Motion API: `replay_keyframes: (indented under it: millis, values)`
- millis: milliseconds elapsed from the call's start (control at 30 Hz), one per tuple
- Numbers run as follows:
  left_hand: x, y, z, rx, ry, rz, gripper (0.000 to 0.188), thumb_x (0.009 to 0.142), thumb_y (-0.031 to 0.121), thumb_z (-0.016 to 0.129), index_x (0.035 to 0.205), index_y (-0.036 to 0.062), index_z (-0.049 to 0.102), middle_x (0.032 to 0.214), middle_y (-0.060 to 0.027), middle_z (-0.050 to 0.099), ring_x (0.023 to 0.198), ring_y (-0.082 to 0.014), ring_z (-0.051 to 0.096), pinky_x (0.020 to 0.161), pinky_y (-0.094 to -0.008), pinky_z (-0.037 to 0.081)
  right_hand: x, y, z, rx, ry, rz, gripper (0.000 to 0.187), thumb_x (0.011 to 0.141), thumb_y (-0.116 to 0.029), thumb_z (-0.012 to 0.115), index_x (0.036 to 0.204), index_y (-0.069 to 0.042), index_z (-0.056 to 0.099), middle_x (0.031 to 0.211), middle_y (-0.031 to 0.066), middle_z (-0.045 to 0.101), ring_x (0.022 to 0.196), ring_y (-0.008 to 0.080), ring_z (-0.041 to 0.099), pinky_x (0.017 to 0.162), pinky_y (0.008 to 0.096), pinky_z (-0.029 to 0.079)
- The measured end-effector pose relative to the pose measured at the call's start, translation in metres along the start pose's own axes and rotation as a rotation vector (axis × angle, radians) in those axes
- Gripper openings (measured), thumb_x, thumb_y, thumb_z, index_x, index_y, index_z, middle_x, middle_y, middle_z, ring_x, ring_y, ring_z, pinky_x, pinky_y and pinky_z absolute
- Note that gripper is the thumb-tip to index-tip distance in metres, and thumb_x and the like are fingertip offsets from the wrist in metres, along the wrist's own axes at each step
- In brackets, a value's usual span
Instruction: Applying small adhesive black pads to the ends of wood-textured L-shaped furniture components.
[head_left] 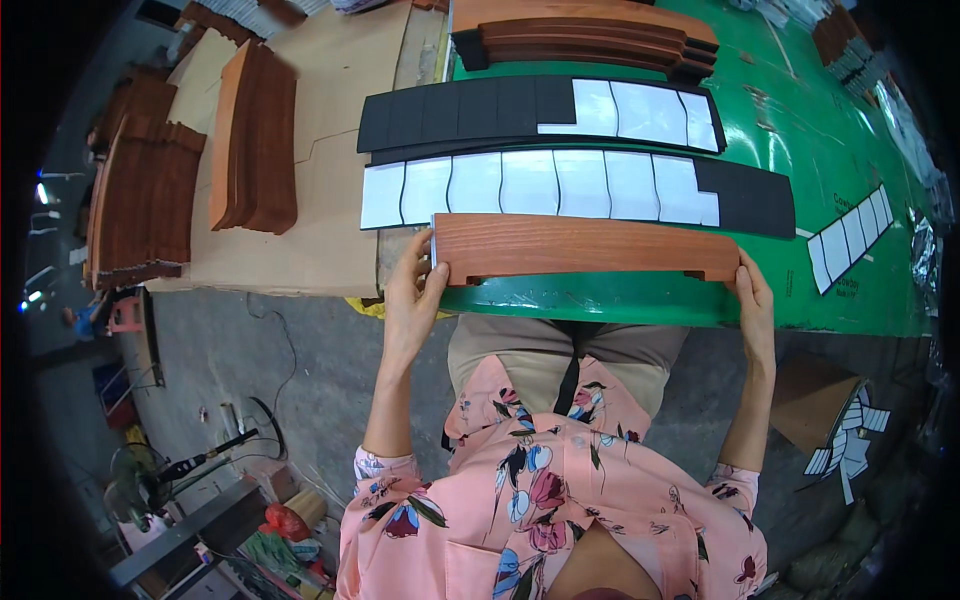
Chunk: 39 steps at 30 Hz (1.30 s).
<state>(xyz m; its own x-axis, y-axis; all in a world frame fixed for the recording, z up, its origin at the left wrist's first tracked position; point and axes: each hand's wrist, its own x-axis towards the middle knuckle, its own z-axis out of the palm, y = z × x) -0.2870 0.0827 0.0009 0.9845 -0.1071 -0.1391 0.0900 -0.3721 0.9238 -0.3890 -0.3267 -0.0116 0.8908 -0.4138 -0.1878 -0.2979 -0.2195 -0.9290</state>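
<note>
A reddish-brown wooden board [585,245], long with a notched near edge, is held crosswise at the table's front edge. My left hand [410,292] grips its left end, thumb on the near side. At the other end, the fingers of my right hand [753,298] close around the board's right tip. Just beyond it lies a black foam-like strip [745,200] largely covered by white pads in a row. A second black strip [455,115] lies farther back, with white pads over its right part. A short strip of white pads [850,240] rests at the right.
Similar wooden pieces are stacked at the back [580,42]. On the cardboard-covered surface [345,110] to the left stand one wooden piece [255,145] and a larger stack [150,200]. The tabletop is green [600,298]. A cardboard box [815,400] with white scraps sits on the floor.
</note>
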Motion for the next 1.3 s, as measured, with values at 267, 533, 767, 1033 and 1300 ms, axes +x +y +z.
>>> replay_keyframes:
  millis: [267, 533, 767, 1033, 1300]
  values:
    - [0.003, 0.003, -0.02, 0.382, -0.108, 0.312, 0.058, 0.075, 0.007, 0.068, 0.128, 0.0014, 0.044, 0.117, -0.0178, 0.053, 0.097, -0.0278, 0.057, 0.08, -0.0321, 0.048, 0.001, -0.019, -0.002, -0.288, -0.117, -0.17, 0.043, 0.089, -0.016, 0.053, 0.128, 0.003, 0.045, 0.124, 0.0128, 0.051, 0.114, 0.0217, 0.048, 0.096, 0.031, 0.038]
    - [0.0, 0.008, -0.025, 0.41, 0.079, 0.468, 0.04, 0.072, 0.005, 0.068, 0.111, 0.0018, 0.06, 0.099, -0.0145, 0.063, 0.09, -0.0257, 0.061, 0.078, -0.0306, 0.047, 0.003, -0.018, -0.009, -0.405, -0.005, -0.325, 0.041, 0.082, -0.01, 0.061, 0.121, 0.0, 0.054, 0.123, 0.0136, 0.054, 0.114, 0.0243, 0.05, 0.097, 0.0331, 0.038]
    - [0.0, 0.032, -0.031, 0.517, 0.149, 0.519, 0.027, 0.079, 0.016, 0.067, 0.101, 0.0009, 0.061, 0.074, -0.0078, 0.055, 0.063, -0.0169, 0.05, 0.058, -0.0259, 0.041, 0.015, -0.028, -0.015, -0.281, 0.006, -0.345, 0.035, 0.092, -0.025, 0.051, 0.114, 0.001, 0.059, 0.113, 0.012, 0.06, 0.107, 0.0213, 0.054, 0.092, 0.0306, 0.04]
    - [0.005, 0.019, -0.032, 0.514, 0.104, 0.536, 0.043, 0.08, 0.039, 0.061, 0.102, 0.0028, 0.059, 0.072, -0.008, 0.054, 0.063, -0.0233, 0.053, 0.059, -0.0347, 0.041, 0.012, -0.016, -0.01, -0.241, 0.008, -0.283, 0.043, 0.096, -0.035, 0.041, 0.116, 0.0, 0.056, 0.116, 0.0112, 0.058, 0.104, 0.0216, 0.055, 0.093, 0.0322, 0.04]
    - [0.056, 0.015, -0.046, 0.099, 0.138, 0.331, 0.033, 0.091, 0.026, 0.05, 0.111, 0.0006, 0.058, 0.093, -0.0084, 0.06, 0.084, -0.0155, 0.055, 0.073, -0.0289, 0.043, 0.056, -0.086, -0.012, -0.211, 0.162, -0.386, 0.029, 0.095, -0.021, 0.046, 0.109, 0.001, 0.059, 0.109, 0.0104, 0.06, 0.096, 0.0182, 0.058, 0.087, 0.0293, 0.044]
